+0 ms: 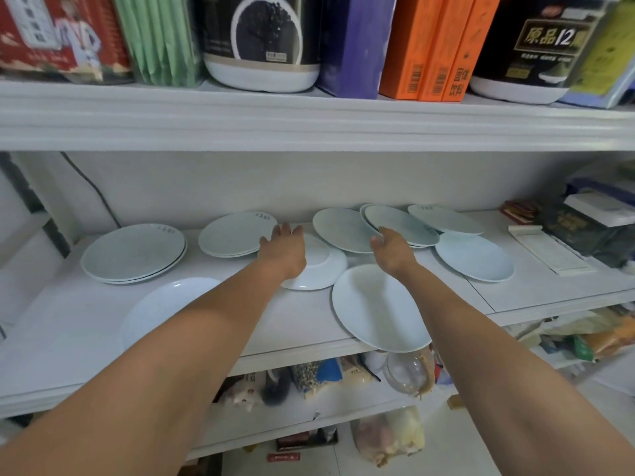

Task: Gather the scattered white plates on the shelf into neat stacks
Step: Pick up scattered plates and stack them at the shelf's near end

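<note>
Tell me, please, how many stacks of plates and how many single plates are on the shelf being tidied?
Stacks of plates: 3
Single plates: 6
Total: 9

2 bare arms are stretched over a white shelf (302, 321) strewn with white plates. The left hand (283, 242) is held flat, fingers straight, above an upturned plate (321, 269) beside a small stack (232, 235). The right hand (390, 245) is set at the rim of overlapping plates (403, 221) by the back wall; a grip cannot be confirmed. Another stack (134, 252) is seen far left, and 1 plate (376, 307) is left overhanging the front edge.
</note>
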